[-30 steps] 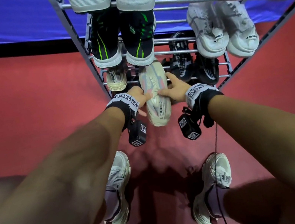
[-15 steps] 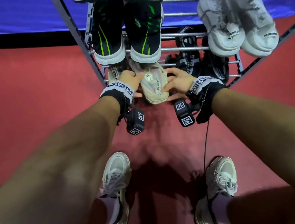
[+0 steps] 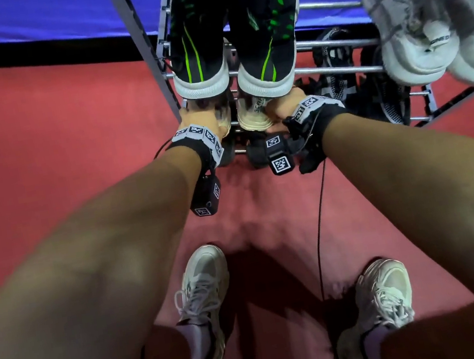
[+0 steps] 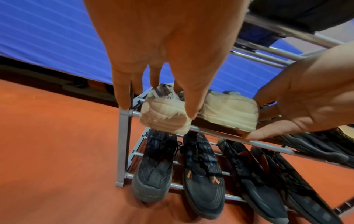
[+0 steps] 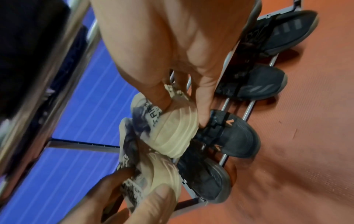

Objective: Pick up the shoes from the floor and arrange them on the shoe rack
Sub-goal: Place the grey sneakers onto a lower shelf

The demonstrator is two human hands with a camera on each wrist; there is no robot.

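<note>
Cream shoes (image 4: 166, 115) in hands (image 4: 172, 45) (on rack (image 4: 272, 146))

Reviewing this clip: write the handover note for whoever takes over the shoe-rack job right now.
Left hand: grip pinches the heel of the left cream shoe.
Right hand: grip on the heel of the right cream shoe, thumb beneath.
Both shoes lie side by side on the shoe rack, one tier above the bottom, heels outward, above the dark pairs.
Done: pair on the rack. Left: square them, let go, check the floor for more.
</note>
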